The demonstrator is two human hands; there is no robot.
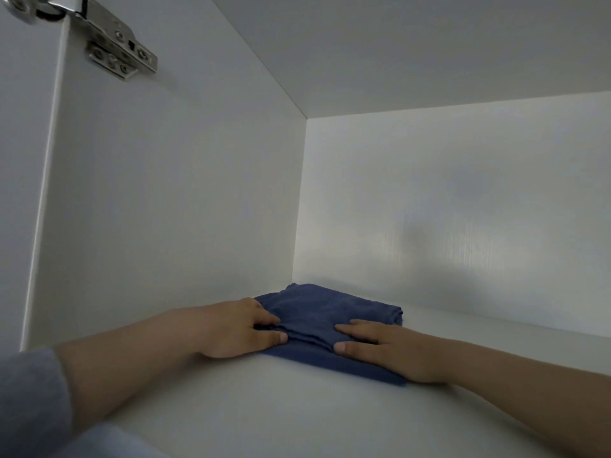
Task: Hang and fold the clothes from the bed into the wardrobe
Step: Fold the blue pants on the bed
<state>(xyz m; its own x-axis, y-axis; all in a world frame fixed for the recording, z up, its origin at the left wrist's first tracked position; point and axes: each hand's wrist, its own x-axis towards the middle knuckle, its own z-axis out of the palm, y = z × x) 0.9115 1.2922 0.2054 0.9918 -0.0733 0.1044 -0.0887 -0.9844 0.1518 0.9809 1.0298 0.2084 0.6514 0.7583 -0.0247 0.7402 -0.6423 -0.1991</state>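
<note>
head view is looking deep into the wardrobe (396, 44), and plenty is getting cut off: the metal hinge (112, 44) is slipping out at the top left corner, the grey sleeve (29, 391) is running off the bottom left, and the right forearm is leaving the frame on the right. the left fingertips are disappearing into a fold of the folded blue garment (330, 312), so it's hard to say whether they're pinching it or only pressing.

the garment is lying on the white shelf (264, 411), tucked into the far left corner, its left edge sitting close to the side wall (182, 193) and its far edge just short of the back wall (463, 193). white shelf surface is stretching away to the right of it and toward the near side.

left hand (241, 328) is resting on the garment's left edge, thumb stretching straight along the near fold. right hand (380, 348) is lying flat and released on the garment's near right part, fingers straight, pointing left, pressing down.
</note>
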